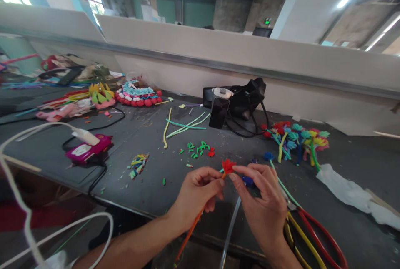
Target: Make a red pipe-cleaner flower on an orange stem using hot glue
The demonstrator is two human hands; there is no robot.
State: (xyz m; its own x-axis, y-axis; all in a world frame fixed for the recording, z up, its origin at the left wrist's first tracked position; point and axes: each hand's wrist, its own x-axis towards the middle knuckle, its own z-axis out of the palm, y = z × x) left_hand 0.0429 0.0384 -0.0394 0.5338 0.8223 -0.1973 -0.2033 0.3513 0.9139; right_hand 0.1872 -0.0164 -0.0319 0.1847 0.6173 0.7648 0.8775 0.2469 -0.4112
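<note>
My left hand (201, 187) is closed in a pinch around an orange pipe-cleaner stem (191, 232), which slants down toward the table's front edge. At the stem's top is a red pipe-cleaner flower (228, 166). The thumb and index finger of my right hand (261, 194) pinch the flower's right side. Partly hidden behind that hand is a dark blue fuzzy piece (248, 180). Just beyond the flower lie small red pieces (211, 152) and several short green pieces (199, 149).
Red-and-yellow-handled scissors (321, 235) lie right of my right hand. A clear rod (230, 233) is between my forearms. A pipe-cleaner bouquet (293, 137), black bag (250, 100) and phone (219, 112) stand farther back. A magenta power strip (89, 149) with a white cable sits left.
</note>
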